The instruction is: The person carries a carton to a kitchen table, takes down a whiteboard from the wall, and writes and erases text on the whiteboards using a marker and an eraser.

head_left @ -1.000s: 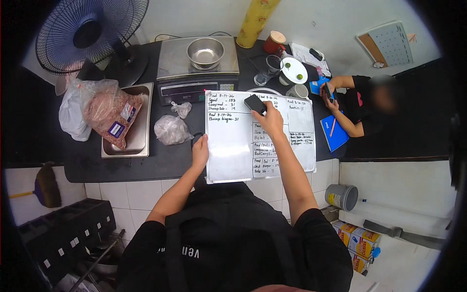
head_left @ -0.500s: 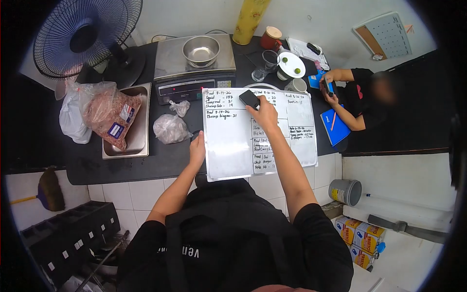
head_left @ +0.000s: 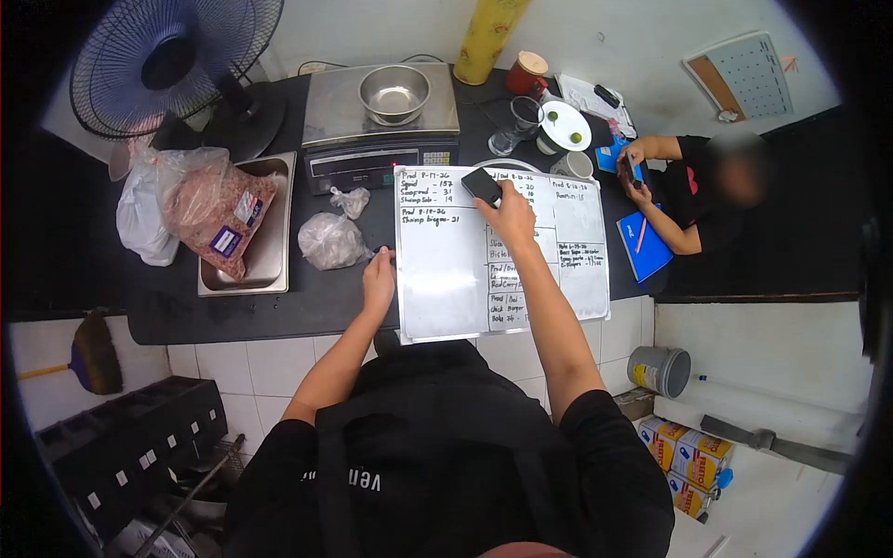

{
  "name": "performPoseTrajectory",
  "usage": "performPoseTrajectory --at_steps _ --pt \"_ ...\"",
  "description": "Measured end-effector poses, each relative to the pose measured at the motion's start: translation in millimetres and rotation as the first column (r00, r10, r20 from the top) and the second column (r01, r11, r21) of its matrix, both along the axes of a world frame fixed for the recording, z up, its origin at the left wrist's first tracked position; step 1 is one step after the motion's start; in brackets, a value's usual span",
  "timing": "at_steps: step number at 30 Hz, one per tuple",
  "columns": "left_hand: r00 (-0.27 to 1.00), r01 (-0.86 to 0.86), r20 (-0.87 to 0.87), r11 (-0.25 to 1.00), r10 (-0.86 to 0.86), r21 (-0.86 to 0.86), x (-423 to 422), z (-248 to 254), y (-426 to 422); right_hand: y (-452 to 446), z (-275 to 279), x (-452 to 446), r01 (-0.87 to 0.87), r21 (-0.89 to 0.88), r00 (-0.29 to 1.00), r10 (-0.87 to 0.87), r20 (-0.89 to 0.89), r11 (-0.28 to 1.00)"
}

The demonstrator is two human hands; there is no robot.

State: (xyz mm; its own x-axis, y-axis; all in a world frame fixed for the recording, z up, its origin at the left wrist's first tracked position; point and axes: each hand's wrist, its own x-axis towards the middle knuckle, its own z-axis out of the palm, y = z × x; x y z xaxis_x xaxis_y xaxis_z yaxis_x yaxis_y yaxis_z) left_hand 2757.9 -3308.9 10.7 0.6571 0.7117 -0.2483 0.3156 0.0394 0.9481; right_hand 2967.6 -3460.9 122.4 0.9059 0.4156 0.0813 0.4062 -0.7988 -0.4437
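A whiteboard (head_left: pixel 442 279) with handwritten black lists lies over the table's front edge, close to my body. My right hand (head_left: pixel 512 219) grips a black whiteboard eraser (head_left: pixel 481 186) against the upper middle of the board, covering part of the writing there. Beside the board's left edge is my left hand (head_left: pixel 379 284), fingers closed around a small dark pen-like thing that is mostly hidden. Just left of that hand sit a knotted clear plastic bag with pale contents (head_left: pixel 330 242) and a smaller knotted bag (head_left: pixel 351 202).
Behind the board stands a scale (head_left: pixel 381 153) bearing a metal bowl (head_left: pixel 394 93). To the left are a steel tray (head_left: pixel 286 200), a bag of ground meat (head_left: pixel 223 209) and a fan (head_left: pixel 172 65). A co-worker (head_left: pixel 712 191) holds a phone at right, near a blue notebook (head_left: pixel 644 248).
The view has shifted slightly, so the tabletop things appear a little further right. The eraser stays at nearly the same place on the board, and my left hand remains beside its edge.
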Motion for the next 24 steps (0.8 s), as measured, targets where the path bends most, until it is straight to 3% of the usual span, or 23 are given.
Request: performPoseTrajectory --at_steps 3,6,9,11,13,17,19,20,21,22,23,24 --pt "1.000 0.010 -0.007 0.999 -0.010 -0.054 -7.4 -2.0 6.6 -5.6 22.3 -17.2 0.022 0.018 0.994 -0.020 -0.106 1.000" --pt "1.000 -0.018 0.009 0.996 0.018 0.084 -16.4 -35.5 16.8 -23.8 26.1 -14.5 0.022 0.034 0.997 -0.020 -0.070 0.999" --pt "1.000 0.011 -0.025 0.998 -0.009 0.058 -27.1 -18.9 24.4 -66.1 41.2 23.0 0.169 0.041 0.986 -0.169 0.003 0.985" --pt "0.997 0.042 -0.062 0.992 -0.034 0.121 -36.5 -21.3 27.4 -88.0 81.0 38.4 0.291 -0.001 0.946 -0.288 -0.149 0.957" --pt "0.989 0.129 -0.125 0.877 -0.080 0.463 -51.8 -44.3 31.1 -122.2 63.7 67.4 0.252 0.081 0.966 -0.256 0.044 0.964" --pt "0.956 0.254 -0.269 0.796 -0.119 0.550 -53.6 -32.9 24.8 -148.1 72.3 80.2 0.281 -0.003 0.940 -0.276 -0.200 0.960" --pt "0.965 0.239 -0.222 0.827 -0.142 0.509 -46.2 -43.9 32.8 -144.5 93.7 59.2 0.233 0.162 0.852 -0.121 -0.510 0.959" --pt "0.971 0.205 -0.181 0.935 -0.157 0.288 -39.7 -45.0 38.2 -141.9 92.2 50.8 0.312 0.252 0.744 -0.071 -0.664 0.916" --pt "0.975 0.180 -0.141 0.983 -0.172 0.043 -34.5 -46.0 41.3 -139.3 93.0 39.3 0.300 0.330 0.705 0.024 -0.709 0.895" --pt "0.974 0.197 -0.127 0.979 -0.190 0.044 -25.2 -46.5 45.7 -136.9 95.3 34.4 0.320 0.352 0.661 0.059 -0.748 0.879" --pt "0.958 0.261 -0.058 0.940 -0.280 -0.221 -20.2 -43.7 48.9 -136.0 97.0 30.3 0.343 0.371 0.611 0.095 -0.786 0.863" --pt "0.945 0.303 -0.009 0.889 -0.326 -0.345 -15.8 -42.6 45.1 -136.4 98.2 29.7 0.354 0.373 0.619 0.084 -0.781 0.858"
